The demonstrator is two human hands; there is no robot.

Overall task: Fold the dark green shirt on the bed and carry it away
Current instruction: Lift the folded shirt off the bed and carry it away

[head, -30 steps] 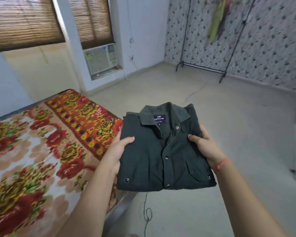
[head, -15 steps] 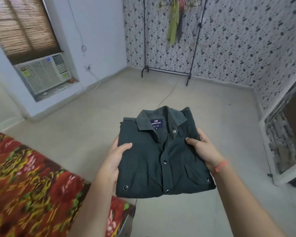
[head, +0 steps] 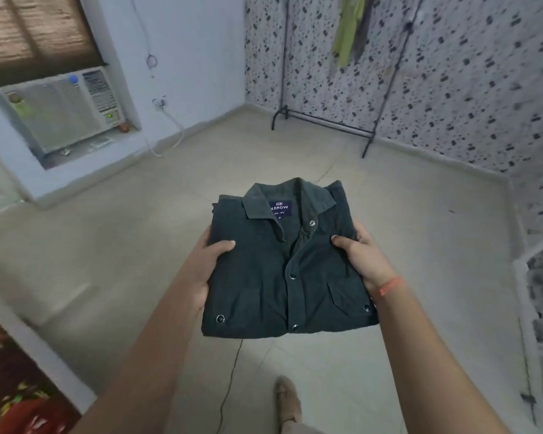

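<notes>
Dark green shirt (head: 254,292), folded with its collar up, is held at both side edges by the left hand (head: 207,267) and right hand (head: 364,261), thumbs on top and fingers curled beneath, over the floor (head: 420,245), while the floral bed (head: 13,393) has slid to the lower-left corner within the last second, so folding looks finished and the carry-away is under way.

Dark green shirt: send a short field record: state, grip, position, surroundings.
shirt state: dark green shirt folded, collar and label up
left grip: left hand grips its left edge, thumb on top
right grip: right hand grips its right edge, thumb on top
position: held over the floor, off the bed
ahead: clothes rack by the speckled wall
</notes>
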